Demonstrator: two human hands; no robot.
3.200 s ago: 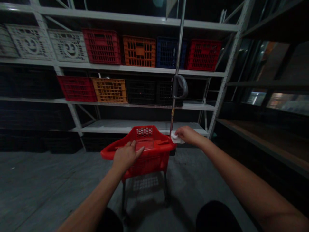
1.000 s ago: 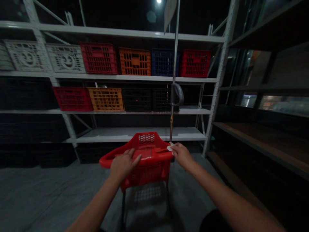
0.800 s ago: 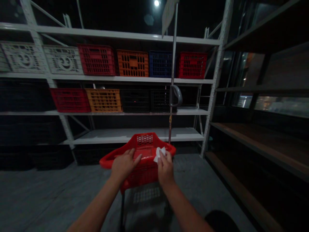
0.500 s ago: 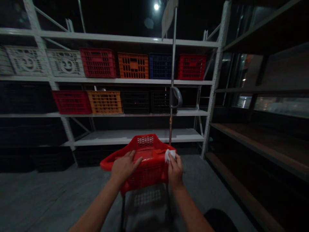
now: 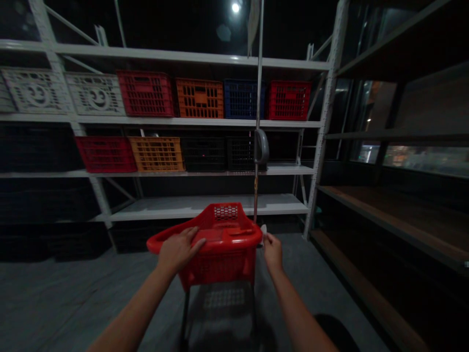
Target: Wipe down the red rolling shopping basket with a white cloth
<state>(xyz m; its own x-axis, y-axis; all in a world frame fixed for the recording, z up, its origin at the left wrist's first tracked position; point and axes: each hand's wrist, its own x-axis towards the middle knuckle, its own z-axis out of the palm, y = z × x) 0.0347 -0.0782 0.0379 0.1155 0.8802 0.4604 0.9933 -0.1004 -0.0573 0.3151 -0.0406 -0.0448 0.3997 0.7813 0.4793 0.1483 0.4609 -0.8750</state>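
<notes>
A red plastic shopping cart (image 5: 220, 266) stands in front of me, its basket wider at the left of the rim. My left hand (image 5: 178, 250) grips the near left part of the rim, fingers over the top and thumb lying to the right. By the right end of the rim, my right hand (image 5: 273, 249) pinches a white cloth or tissue (image 5: 264, 230). Most of the cloth is hidden behind the fingers and the rim, and I cannot tell whether it touches the cart's side. A metal pole (image 5: 260, 88) with a grey loop handle (image 5: 262, 146) rises behind the cart's right side.
White metal racking (image 5: 205, 121) spans the back, bearing plastic crates such as an orange crate (image 5: 200, 99), a yellow crate (image 5: 157, 154) and a blue crate (image 5: 244, 99). Brown shelving (image 5: 366, 210) lines the right. Grey concrete floor (image 5: 73, 303) surrounds the cart.
My right hand has moved right with the cloth, from the top of the rim to its outer right side. My left hand stays on the rim. The cart has turned slightly.
</notes>
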